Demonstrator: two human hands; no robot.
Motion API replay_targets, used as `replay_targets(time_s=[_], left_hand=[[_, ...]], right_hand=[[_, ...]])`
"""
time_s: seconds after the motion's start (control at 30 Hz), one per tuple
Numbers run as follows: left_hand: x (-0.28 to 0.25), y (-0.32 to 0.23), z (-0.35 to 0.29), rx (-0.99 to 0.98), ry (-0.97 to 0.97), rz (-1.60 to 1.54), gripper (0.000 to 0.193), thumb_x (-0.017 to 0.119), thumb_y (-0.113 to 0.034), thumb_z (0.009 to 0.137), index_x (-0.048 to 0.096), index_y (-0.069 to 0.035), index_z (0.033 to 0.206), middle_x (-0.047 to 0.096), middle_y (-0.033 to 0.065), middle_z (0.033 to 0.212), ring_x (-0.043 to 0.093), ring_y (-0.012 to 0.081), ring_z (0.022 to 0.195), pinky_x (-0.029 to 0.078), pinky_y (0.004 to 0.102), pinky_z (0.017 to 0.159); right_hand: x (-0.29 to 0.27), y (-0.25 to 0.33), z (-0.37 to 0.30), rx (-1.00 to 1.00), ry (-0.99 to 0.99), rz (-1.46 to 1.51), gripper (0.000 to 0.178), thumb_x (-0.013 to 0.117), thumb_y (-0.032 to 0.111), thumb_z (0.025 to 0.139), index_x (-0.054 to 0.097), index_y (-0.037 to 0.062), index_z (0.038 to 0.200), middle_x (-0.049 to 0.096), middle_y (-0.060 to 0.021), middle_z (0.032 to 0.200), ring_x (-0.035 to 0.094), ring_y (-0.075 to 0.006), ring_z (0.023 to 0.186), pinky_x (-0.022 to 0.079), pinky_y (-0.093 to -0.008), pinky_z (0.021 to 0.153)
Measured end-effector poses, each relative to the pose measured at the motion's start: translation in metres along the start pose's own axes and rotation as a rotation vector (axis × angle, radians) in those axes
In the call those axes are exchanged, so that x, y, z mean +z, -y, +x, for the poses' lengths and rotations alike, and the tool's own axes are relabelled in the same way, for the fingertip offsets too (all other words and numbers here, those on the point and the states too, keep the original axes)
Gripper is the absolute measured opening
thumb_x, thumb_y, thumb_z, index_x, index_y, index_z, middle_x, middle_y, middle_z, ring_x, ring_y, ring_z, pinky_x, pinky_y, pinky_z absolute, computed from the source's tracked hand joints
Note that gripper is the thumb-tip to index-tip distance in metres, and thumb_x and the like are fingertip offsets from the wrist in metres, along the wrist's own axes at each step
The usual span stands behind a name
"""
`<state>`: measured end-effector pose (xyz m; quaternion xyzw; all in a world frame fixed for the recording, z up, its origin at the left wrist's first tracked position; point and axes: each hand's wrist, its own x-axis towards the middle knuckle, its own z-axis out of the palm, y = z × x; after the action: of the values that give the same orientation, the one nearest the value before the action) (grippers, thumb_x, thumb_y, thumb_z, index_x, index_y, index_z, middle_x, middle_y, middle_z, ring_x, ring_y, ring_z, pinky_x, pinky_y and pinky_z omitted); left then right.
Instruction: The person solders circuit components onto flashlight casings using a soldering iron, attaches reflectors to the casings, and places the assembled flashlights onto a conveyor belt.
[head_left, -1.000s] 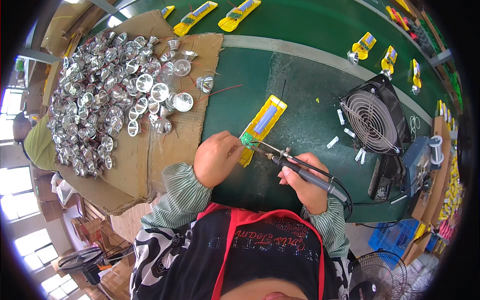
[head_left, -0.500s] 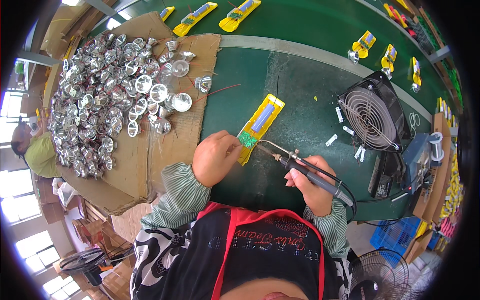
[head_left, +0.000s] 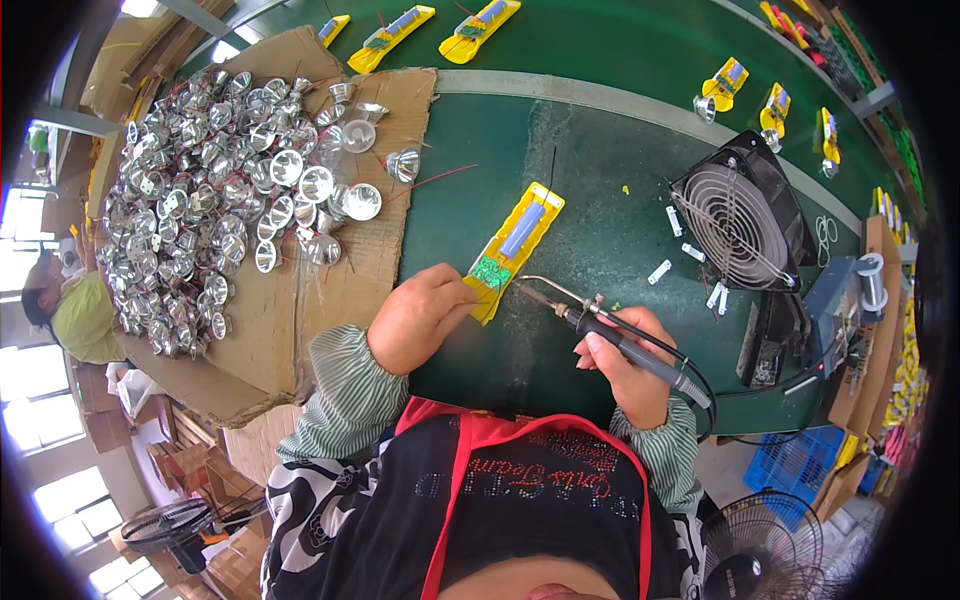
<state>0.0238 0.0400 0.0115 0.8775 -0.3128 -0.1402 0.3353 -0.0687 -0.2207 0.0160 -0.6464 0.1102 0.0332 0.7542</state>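
On the green bench lies a yellow flashlight casing half [head_left: 486, 309], tilted with its far end to the right. Inside it sit a blue cylindrical battery [head_left: 522, 231] and a green circuit board [head_left: 490, 272]. My left hand [head_left: 415, 316] is closed, its fingertips pinching the casing's near left edge beside the board. My right hand [head_left: 634, 372] grips a soldering iron [head_left: 612, 340] with a thin curved metal tube fixed to it. The iron's tip points left and is close to the board's right side; contact between them cannot be made out.
Left, a cardboard sheet [head_left: 345, 290] bears a heap of silver reflector cups [head_left: 210, 190] with wires. Right stand a black fan [head_left: 740, 220], small white pieces [head_left: 658, 271] and a solder spool [head_left: 872, 285]. More yellow casings [head_left: 480, 30] lie on the green strip beyond. A person [head_left: 85, 315] is far left.
My left fingers have drawn back from the board to the casing's near edge. The casing has shifted slightly left, and the iron's tip now sits a little farther from the board.
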Motion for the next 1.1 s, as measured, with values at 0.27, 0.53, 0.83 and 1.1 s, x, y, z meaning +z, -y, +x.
replay_targets(time_s=[0.27,0.53,0.83,1.1], left_hand=[[0.001,0.003,0.005,-0.118,-0.169,-0.202,0.009,0.064,-0.007,0.083,0.061,-0.001,0.088,0.059,0.0145,0.097,0.059,0.0311,0.091,0.049,0.0381,0.078],[0.018,0.009,0.013,-0.238,-0.199,-0.133,0.012,0.067,-0.011,0.081,0.061,0.0,0.081,0.061,0.0121,0.09,0.06,0.03,0.087,0.049,0.0377,0.072],[0.016,0.009,0.017,-0.238,-0.192,-0.128,0.011,0.067,-0.011,0.079,0.061,-0.001,0.079,0.061,0.0118,0.087,0.06,0.0295,0.08,0.049,0.0378,0.068],[0.015,0.008,0.018,-0.235,-0.189,-0.121,0.011,0.067,-0.011,0.078,0.062,-0.001,0.077,0.061,0.0115,0.087,0.061,0.0297,0.081,0.049,0.038,0.069]], right_hand=[[0.003,0.0,0.004,-0.029,0.025,-0.031,0.019,0.062,-0.004,0.086,0.053,-0.006,0.102,0.068,-0.0175,0.081,0.068,-0.0193,0.067,0.059,-0.0296,0.062],[0.016,-0.011,0.016,-0.064,0.067,-0.028,0.017,0.063,-0.003,0.086,0.054,-0.0052,0.101,0.068,-0.0168,0.081,0.068,-0.0182,0.068,0.058,-0.0288,0.063],[0.018,-0.015,0.023,-0.038,0.1,-0.034,0.016,0.062,-0.002,0.087,0.054,-0.0048,0.1,0.068,-0.0165,0.081,0.067,-0.0179,0.068,0.057,-0.0284,0.063],[0.016,-0.016,0.025,-0.043,0.127,-0.067,0.015,0.062,-0.001,0.087,0.054,-0.0044,0.1,0.068,-0.0171,0.081,0.068,-0.018,0.069,0.057,-0.0286,0.062]])
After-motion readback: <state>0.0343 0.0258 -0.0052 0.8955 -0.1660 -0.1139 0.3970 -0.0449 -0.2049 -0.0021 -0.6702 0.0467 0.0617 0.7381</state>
